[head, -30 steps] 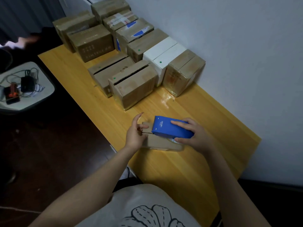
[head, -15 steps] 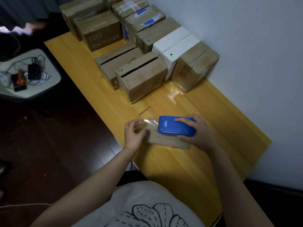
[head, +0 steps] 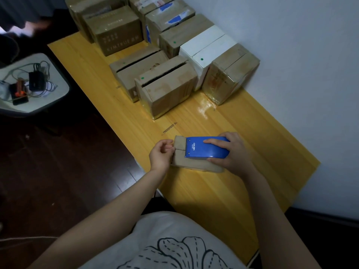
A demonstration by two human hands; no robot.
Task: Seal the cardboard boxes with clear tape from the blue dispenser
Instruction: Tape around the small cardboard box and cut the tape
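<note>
Box under work: a small flat brown cardboard box (head: pixel 194 164) lies on the yellow wooden surface (head: pixel 223 195), right beneath the blue plastic tape dispenser (head: pixel 206 150). Its closed top seam shows just left of the dispenser's toothed edge, and nothing of its inside can be seen.
Dispenser: it lies flat along that box's top, toothed edge to the left and white lettering facing up.
Clear tape: too faint here to make out for certain.
Gaping boxes: beyond the dispenser stands a brown cardboard box with a green dot (head: pixel 169 90). Just beyond and left of that one is a second slit-topped brown box (head: pixel 136 68). A dark gap runs along each top, and what they hold is hidden.
Wall row: beyond and right of the dispenser is a glossy tape-wrapped brown box (head: pixel 229 74), then the white cardboard boxes (head: pixel 211 48). Farther off are brown boxes with blue patches (head: pixel 171 16), all closed.
Lettered box: far beyond the dispenser is a brown box with pale print on its side (head: pixel 116 33).
Left grip (head: pixel 160 154): at the dispenser's left, its fingers are curled in and the thumb lies on the small box's top corner, holding that end. I can't tell whether tape lies under the fingers.
Right grip (head: pixel 233 152): it is wrapped over the dispenser's right end, forefinger stretched along the top and thumb on the near side, clasping it.
Side stand: well left of the dispenser, a white stand (head: pixel 58 90) carries dark gadgets and cables (head: pixel 36 80).
</note>
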